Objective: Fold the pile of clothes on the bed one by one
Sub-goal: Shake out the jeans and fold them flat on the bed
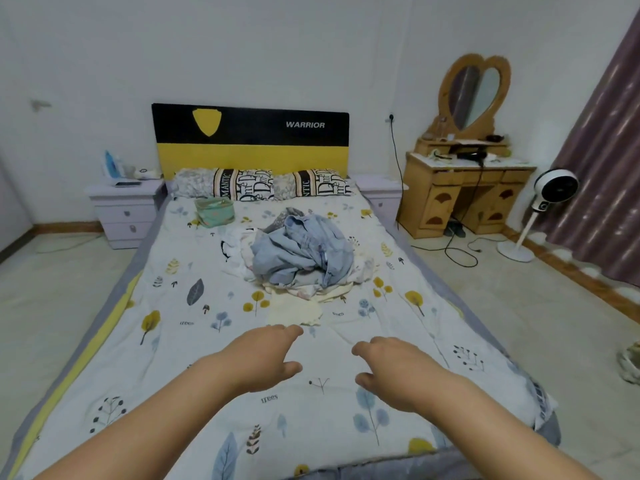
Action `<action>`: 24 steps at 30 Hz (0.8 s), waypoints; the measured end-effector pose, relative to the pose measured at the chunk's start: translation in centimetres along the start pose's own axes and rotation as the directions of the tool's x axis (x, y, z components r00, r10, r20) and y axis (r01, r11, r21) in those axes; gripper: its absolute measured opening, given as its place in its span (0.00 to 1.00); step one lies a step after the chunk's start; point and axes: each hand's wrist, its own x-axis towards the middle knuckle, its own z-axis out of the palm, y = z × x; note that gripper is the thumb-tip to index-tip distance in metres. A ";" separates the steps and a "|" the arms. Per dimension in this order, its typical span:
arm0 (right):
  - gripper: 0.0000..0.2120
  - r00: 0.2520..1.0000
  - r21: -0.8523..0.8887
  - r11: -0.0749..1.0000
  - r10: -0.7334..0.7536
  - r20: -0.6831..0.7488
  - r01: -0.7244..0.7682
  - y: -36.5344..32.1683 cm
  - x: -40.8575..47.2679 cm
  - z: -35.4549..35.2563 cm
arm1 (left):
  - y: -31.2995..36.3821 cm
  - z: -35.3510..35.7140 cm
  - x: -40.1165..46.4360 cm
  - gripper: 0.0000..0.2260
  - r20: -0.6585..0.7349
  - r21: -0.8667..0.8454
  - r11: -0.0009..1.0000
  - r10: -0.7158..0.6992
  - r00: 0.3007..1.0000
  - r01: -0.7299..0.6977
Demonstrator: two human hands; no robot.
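Note:
A pile of clothes (301, 254) lies in the middle of the bed (166, 341), with a light blue denim garment on top and white and pale yellow pieces under it. A pale yellow piece (294, 311) sticks out toward me at the pile's near edge. My left hand (266, 358) reaches forward over the bedspread, fingers relaxed, its fingertips just short of that yellow piece. My right hand (391, 368) hovers beside it to the right, fingers loosely bent and holding nothing.
A green pouch (214, 211) sits near the two pillows (263, 183) at the headboard. Nightstands flank the bed. A wooden dressing table (464, 192), a standing fan (550, 199), floor cables and a curtain are on the right.

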 end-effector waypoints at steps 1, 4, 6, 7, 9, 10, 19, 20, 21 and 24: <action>0.18 1.000 -0.007 1.000 0.000 0.000 0.000 1.4 1.3 -0.6 | 0.3 -0.6 1.7 0.25 -0.004 -0.008 1.000 -0.007 1.000 0.007; 0.18 1.000 -0.016 1.000 -0.010 0.004 0.011 5.1 5.0 -2.2 | 0.9 -1.8 6.4 0.24 -0.019 -0.029 0.999 -0.032 0.999 0.031; 0.19 1.000 -0.033 0.999 -0.017 -0.007 0.016 6.9 7.6 -3.2 | 1.0 -2.0 8.8 0.23 -0.028 -0.046 0.998 -0.049 0.998 0.047; 0.19 1.000 -0.039 0.999 -0.019 -0.012 0.018 7.6 8.9 -3.6 | 1.0 -2.1 9.9 0.22 -0.029 -0.054 0.997 -0.056 0.998 0.054; 0.19 1.000 -0.032 0.999 -0.028 -0.010 0.028 8.4 11.3 -4.1 | 0.4 -2.2 11.7 0.22 -0.018 -0.061 0.996 -0.073 0.997 0.072; 0.18 0.999 -0.022 0.999 -0.035 -0.004 0.035 8.6 12.5 -4.1 | -0.1 -2.2 12.4 0.22 -0.009 -0.066 0.994 -0.085 0.996 0.085; 0.18 0.998 0.003 0.998 -0.057 0.010 0.057 9.2 23.6 -3.9 | -7.0 -3.3 20.5 0.24 0.042 -0.055 0.991 -0.123 0.992 0.125; 0.18 0.999 0.011 0.999 -0.050 0.016 0.050 9.2 25.0 -4.1 | -8.0 -3.5 21.6 0.24 0.046 -0.061 0.990 -0.126 0.991 0.128; 0.18 0.999 0.014 0.999 -0.048 0.021 0.047 9.3 26.4 -4.2 | -9.0 -3.6 22.8 0.25 0.046 -0.072 0.988 -0.130 0.990 0.133; 0.16 0.999 0.014 0.999 -0.037 0.014 0.036 9.5 30.6 -4.5 | -11.9 -4.0 26.4 0.24 0.039 -0.094 0.984 -0.145 0.989 0.148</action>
